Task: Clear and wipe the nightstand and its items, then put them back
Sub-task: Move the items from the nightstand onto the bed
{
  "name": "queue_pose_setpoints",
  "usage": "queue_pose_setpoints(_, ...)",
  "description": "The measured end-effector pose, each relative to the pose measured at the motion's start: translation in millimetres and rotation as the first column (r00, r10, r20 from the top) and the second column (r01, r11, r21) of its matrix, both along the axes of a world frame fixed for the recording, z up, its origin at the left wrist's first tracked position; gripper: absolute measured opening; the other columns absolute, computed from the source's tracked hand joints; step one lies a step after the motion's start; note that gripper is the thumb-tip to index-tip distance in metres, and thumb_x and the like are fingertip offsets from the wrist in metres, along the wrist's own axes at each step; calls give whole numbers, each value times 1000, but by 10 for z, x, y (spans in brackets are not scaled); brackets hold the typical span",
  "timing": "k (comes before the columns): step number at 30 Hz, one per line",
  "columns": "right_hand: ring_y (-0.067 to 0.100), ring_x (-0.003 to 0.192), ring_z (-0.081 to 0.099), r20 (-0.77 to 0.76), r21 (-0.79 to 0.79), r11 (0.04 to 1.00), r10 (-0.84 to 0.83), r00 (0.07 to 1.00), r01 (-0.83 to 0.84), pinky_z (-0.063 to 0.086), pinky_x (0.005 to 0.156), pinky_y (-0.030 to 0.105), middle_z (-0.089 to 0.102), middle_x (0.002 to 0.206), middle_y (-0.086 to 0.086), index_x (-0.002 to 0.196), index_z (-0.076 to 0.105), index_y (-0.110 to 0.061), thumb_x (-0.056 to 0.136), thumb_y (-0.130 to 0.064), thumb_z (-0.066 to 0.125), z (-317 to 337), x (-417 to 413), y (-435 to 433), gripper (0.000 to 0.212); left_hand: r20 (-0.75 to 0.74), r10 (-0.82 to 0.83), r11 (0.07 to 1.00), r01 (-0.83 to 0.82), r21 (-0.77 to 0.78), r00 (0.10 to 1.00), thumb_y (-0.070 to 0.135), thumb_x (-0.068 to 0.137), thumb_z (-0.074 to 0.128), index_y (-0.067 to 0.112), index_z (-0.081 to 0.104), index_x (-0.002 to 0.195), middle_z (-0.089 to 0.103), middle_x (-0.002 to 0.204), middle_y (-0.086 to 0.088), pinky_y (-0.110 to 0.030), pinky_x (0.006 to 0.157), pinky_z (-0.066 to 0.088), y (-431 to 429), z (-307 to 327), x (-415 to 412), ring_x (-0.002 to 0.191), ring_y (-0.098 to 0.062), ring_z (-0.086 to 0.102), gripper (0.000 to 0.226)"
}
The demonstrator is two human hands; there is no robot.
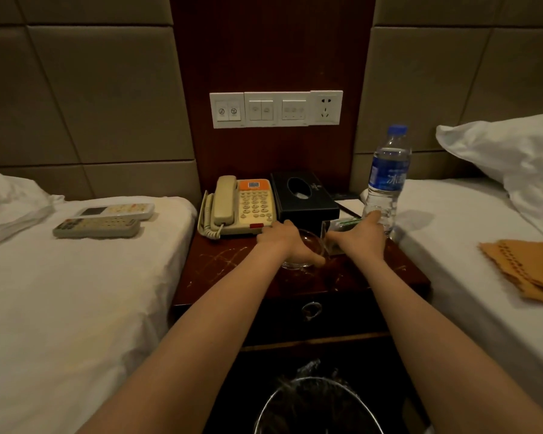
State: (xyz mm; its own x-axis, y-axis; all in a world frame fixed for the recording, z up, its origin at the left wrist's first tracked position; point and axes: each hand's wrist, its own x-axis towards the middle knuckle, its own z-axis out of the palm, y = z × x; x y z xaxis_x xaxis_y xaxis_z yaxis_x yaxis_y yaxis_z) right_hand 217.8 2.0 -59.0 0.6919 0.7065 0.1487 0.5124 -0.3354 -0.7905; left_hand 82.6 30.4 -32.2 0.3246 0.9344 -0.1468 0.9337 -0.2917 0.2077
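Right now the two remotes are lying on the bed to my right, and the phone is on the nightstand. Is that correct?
Not quite. The head view shows the two remotes lying on the bed to your left, not your right. The phone is on the nightstand, as you said.
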Motion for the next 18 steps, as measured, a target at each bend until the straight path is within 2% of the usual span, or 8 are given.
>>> queue_pose_setpoints(2,37,120,47,5,19,1000,12,1000,-12,43,96,42,47,131,23,139,18,-1,67,-36,80,72,-18,-13,101,-30,-11,999,12,34,999,69,65,64,8,38,135,46,133,-12,-43,99,43,20,82,-106,121,-32,45,96)
queue_pose_setpoints(4,36,118,50,19,37,996,77,997,-78,45,92,40,49,130,21,137,20,-2,68,-37,80,167,-72,-29,98,-66,-29,998,33,62,997,72,68,61,9,53,117,57,119,-10,-39,93,46,42,184,-236,109,-28,54,80)
queue_pose_setpoints(6,33,116,52,48,68,982,174,984,-177,45,86,36,50,129,18,134,23,-6,70,-34,79,279,-158,-54,90,-70,-25,997,30,77,997,72,69,59,10,57,107,61,112,-9,-37,88,47,56,282,-376,104,-26,57,73)
queue_pose_setpoints(10,28,108,55,58,129,916,375,925,-379,45,78,30,51,125,16,132,26,-10,71,-26,79,458,-377,-87,83,-58,35,992,-28,120,998,72,71,57,9,56,115,58,117,-9,-38,92,44,33,448,-692,109,-27,54,77)
queue_pose_setpoints(14,23,99,54,68,144,872,462,884,-467,44,73,29,50,112,8,123,29,-10,70,-25,80,555,-696,-46,75,-48,151,980,-143,141,987,74,62,63,13,52,125,54,127,-8,-37,95,43,17,567,-1042,116,-28,50,88)
queue_pose_setpoints(18,16,91,49,58,127,841,523,850,-526,35,53,15,47,106,5,123,29,-6,71,-26,80,579,-1049,38,75,-41,235,962,-226,156,971,75,61,63,11,51,128,52,131,-9,-38,99,40,-36,648,-1449,121,-30,47,93)
